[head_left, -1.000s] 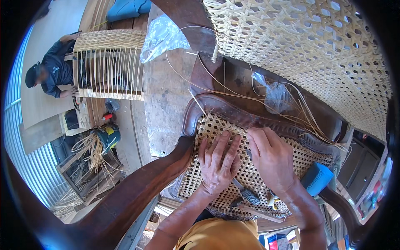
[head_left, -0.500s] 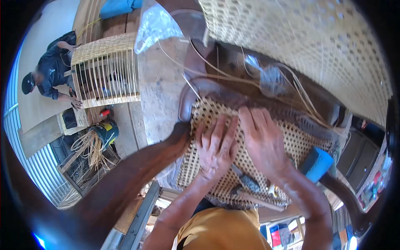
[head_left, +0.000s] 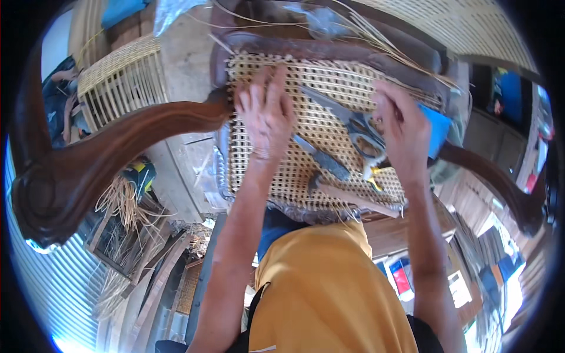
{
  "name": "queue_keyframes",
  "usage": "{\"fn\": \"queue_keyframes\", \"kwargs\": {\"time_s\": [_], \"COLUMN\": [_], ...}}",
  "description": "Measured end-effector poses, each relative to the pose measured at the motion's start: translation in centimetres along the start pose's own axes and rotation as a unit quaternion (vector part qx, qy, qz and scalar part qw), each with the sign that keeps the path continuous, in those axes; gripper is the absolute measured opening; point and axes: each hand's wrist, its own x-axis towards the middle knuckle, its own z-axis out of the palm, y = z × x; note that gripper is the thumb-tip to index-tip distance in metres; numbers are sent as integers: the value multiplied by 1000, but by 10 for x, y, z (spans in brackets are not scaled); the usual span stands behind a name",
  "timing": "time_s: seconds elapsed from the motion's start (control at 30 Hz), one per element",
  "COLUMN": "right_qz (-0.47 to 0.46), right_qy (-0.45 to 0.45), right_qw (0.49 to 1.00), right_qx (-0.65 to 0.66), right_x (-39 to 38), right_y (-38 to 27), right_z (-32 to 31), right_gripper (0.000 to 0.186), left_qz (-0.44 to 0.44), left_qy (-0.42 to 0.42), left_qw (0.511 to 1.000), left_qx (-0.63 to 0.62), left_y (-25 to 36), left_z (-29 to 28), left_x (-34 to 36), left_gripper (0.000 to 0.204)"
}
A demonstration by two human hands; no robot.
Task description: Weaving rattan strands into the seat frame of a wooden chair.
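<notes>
A woven cane seat panel (head_left: pixel 306 79) in a dark carved wooden chair frame (head_left: pixel 312 47) lies before me. My left hand (head_left: pixel 265 115) rests on the weave near its far left corner, fingers spread. My right hand (head_left: pixel 407 132) is over the right side, its fingers curled in; whatever they may hold is hidden. Beside it, scissors (head_left: pixel 356 123) lie on the cane, blades pointing to the far left. Nearer me are a knife (head_left: pixel 323 159) with a dark handle, a hammer (head_left: pixel 353 197) with a wooden handle, and a small yellow-handled tool (head_left: pixel 374 173).
Curved wooden chair legs (head_left: pixel 147 126) stick out at both sides. A blue block (head_left: pixel 435 126) sits at the panel's right edge. Loose cane strands (head_left: pixel 382 38) lie beyond the frame. At left are another slatted cane piece (head_left: pixel 123 76), a co-worker (head_left: pixel 56 106) and a cane bundle (head_left: pixel 126 200).
My right hand has left the middle of the weave and moved right, uncovering the scissors. My left hand stays near the left corner. The whole view has shifted.
</notes>
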Motion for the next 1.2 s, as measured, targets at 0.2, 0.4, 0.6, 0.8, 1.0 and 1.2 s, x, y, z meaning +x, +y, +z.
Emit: {"fn": "queue_keyframes", "kwargs": {"time_s": [0.2, 0.4, 0.6, 0.8, 1.0, 1.2], "right_qz": [131, -75, -102, -65, -129, -117], "right_qy": [52, -78, -128, -158, -9, -37], "right_qw": [986, 987, 974, 983, 992, 991], "right_qx": [-87, -120, -154, -65, -11, -54], "right_x": [-118, -175, -169, -161, -48, 7], "right_y": [40, 44, 62, 53, 8, -15], "right_z": [-31, 1, 12, 5, 19, 41], "right_gripper": [16, 26, 29, 25, 45, 45], "left_qz": [17, 34, 22, 21, 14, 15], "left_qy": [18, 42, 38, 31, 35, 12], "left_qw": [1000, 998, 999, 999, 999, 999], "left_qx": [-2, 28, 24, 7, 17, 37], "left_y": [4, 0, 4, 3, 4, 2], "left_z": [4, 4, 2, 0, 0, 0], "left_x": [2, 1, -1, 0, -2, -3], "left_gripper": [46, 46, 47, 48, 50, 52]}}
